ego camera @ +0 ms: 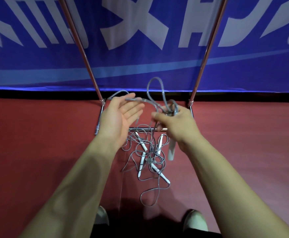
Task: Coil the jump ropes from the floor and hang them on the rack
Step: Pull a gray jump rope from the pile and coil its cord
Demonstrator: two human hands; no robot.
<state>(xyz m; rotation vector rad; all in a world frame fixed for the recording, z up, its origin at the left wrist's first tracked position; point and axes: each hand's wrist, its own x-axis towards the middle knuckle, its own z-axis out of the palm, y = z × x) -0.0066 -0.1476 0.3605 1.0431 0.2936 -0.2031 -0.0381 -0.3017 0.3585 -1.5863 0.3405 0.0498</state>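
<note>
My right hand [174, 121] grips a bunch of grey jump rope loops [154, 90] that arc up above it, and a white handle [171, 150] hangs below the hand. My left hand [121, 114] is held palm up with straight fingers, and a strand of the same rope lies across its fingertips. Below both hands, a tangle of grey ropes with several white handles [148, 162] lies on the red floor. The metal rack [88, 66] stands just beyond, its two uprights rising left and right and its base bar [140, 129] lying across the floor.
A blue banner with large white characters [140, 48] hangs behind the rack. The red floor [37, 134] spreads to both sides. My two light shoes [194, 219] show at the bottom edge, close to the tangle's nearest loop.
</note>
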